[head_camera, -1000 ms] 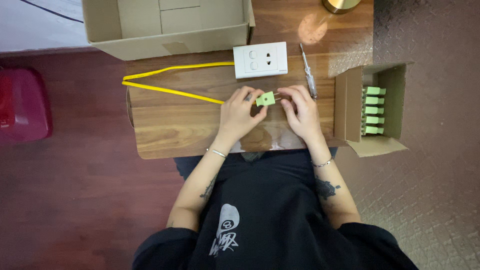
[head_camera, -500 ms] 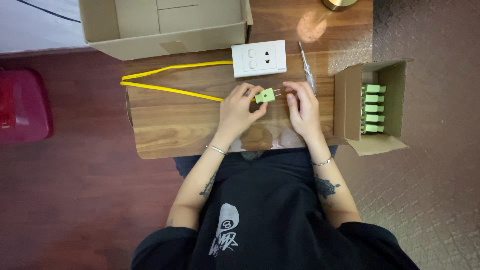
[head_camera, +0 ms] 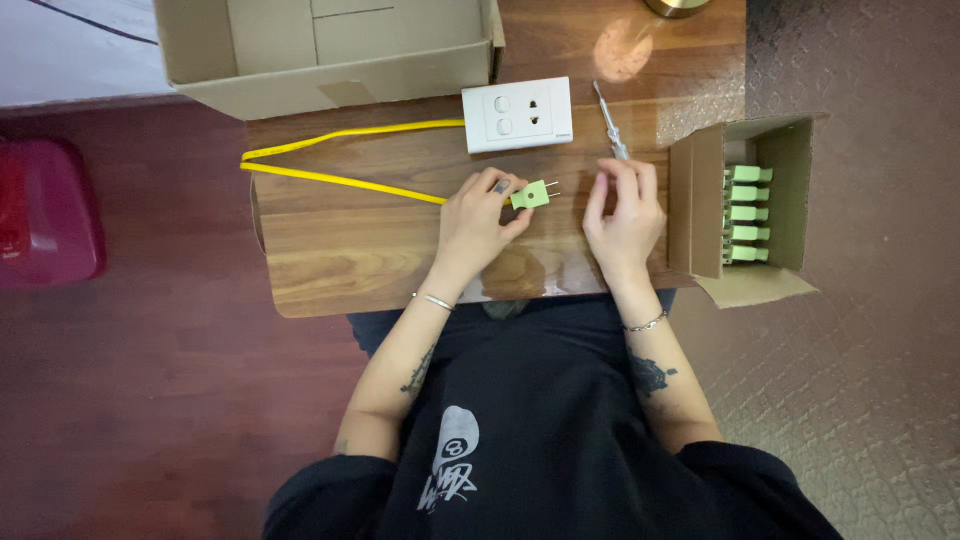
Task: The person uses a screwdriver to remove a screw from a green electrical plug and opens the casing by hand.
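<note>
My left hand (head_camera: pixel 480 222) pinches a small green plug (head_camera: pixel 532 194) with two metal pins pointing right, joined to a yellow cable (head_camera: pixel 340 180) that loops left across the wooden table (head_camera: pixel 340 250). A short way to the right, my right hand (head_camera: pixel 624 215) rests on the table with fingers loosely spread and nothing in it. Its fingertips lie just below a small screwdriver (head_camera: pixel 610 122). A white wall socket plate (head_camera: pixel 518 113) sits above the plug.
A small cardboard box (head_camera: pixel 705 210) at the right holds several green plugs (head_camera: pixel 748 213). A large open cardboard box (head_camera: pixel 330 45) stands at the back. A red object (head_camera: pixel 40 215) sits on the floor at left.
My right hand has let go of the green plug and moved right. The left hand alone holds the plug now.
</note>
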